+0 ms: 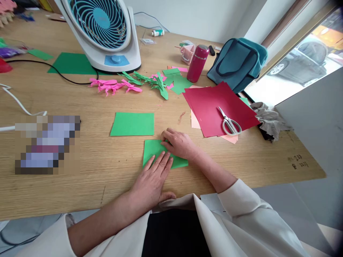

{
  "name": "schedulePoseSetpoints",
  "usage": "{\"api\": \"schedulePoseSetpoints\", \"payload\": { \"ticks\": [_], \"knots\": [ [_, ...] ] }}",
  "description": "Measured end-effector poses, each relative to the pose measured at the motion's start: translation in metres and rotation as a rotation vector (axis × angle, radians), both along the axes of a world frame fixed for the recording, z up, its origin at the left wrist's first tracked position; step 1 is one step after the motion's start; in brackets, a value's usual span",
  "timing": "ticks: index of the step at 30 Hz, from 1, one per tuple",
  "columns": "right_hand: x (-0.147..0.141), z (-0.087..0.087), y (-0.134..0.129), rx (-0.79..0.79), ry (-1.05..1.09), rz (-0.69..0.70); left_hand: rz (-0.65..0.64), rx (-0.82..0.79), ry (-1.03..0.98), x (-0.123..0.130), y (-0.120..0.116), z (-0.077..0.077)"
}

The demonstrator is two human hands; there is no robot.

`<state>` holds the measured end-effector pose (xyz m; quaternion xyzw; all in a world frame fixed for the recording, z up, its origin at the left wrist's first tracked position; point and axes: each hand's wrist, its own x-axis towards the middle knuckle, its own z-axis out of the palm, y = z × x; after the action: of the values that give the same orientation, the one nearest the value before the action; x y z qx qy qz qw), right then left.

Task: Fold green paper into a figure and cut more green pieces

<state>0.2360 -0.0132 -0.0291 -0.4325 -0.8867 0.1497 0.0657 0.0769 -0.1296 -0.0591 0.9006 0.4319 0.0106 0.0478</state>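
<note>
A green sheet of paper (150, 150) lies on the table in front of me, partly covered by both hands. My left hand (154, 178) rests flat across its lower part, fingers stretched out, thumb apart near the table edge. At the sheet's top edge, my right hand (178, 142) is closed with curled fingers, thumb and forefinger at the paper; the exact grip is partly hidden. Just beyond, to the left, is a second green paper rectangle (132, 124), touched by neither hand.
Scissors (229, 123) lie on red sheets (211, 103) to the right. Folded pink paper shapes (107, 85) and green ones (159, 85) lie behind. A fan (115, 60), a red flask (198, 63) and a teal bag (235, 64) stand farther back. A blurred-out object (48, 146) is at left.
</note>
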Motion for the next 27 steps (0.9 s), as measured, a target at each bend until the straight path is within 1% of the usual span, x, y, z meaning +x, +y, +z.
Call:
{"api": "schedulePoseSetpoints", "payload": {
  "ticks": [3, 6, 10, 12, 14, 17, 22, 27],
  "knots": [
    [0.0, 0.001, -0.001, 0.0, -0.005, 0.001, -0.015, 0.056, -0.002, -0.009, -0.008, -0.004],
    [0.001, 0.0, -0.001, 0.0, -0.003, 0.01, -0.031, 0.115, -0.004, -0.024, -0.017, -0.005],
    [0.001, -0.003, 0.0, 0.006, 0.002, 0.014, -0.069, 0.152, -0.047, -0.046, -0.025, -0.002],
    [0.001, -0.004, 0.0, 0.012, 0.002, 0.017, -0.07, 0.149, -0.043, -0.051, -0.025, 0.002],
    [0.001, -0.004, 0.001, 0.018, 0.007, 0.02, -0.065, 0.137, -0.027, -0.047, -0.021, 0.005],
    [0.002, -0.006, 0.002, 0.02, 0.016, 0.031, -0.069, 0.089, -0.007, -0.031, -0.012, 0.007],
    [0.004, -0.008, 0.008, 0.01, 0.025, 0.073, -0.102, 0.012, -0.02, -0.001, -0.001, 0.003],
    [0.006, -0.007, 0.01, 0.002, 0.033, 0.087, -0.155, -0.032, -0.04, 0.009, 0.007, 0.001]
  ]
}}
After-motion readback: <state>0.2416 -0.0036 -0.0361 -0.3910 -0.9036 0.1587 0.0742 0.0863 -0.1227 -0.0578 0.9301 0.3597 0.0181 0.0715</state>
